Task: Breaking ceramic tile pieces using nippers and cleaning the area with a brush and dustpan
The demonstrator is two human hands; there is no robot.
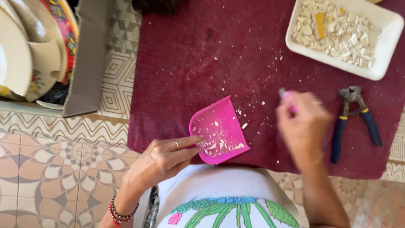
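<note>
Left hand grip holding pink dustpan, right hand grip closed on small pink brush just right of it

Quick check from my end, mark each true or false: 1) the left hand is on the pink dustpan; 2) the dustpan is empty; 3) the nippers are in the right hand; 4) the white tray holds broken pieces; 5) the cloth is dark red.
1) The left hand is on the pink dustpan: true, its fingers rest on the pan's near edge.
2) The dustpan is empty: false, pale chips lie in it.
3) The nippers are in the right hand: false, they lie on the cloth beside it; the hand, blurred, grips a small pink thing.
4) The white tray holds broken pieces: true.
5) The cloth is dark red: true.
</note>
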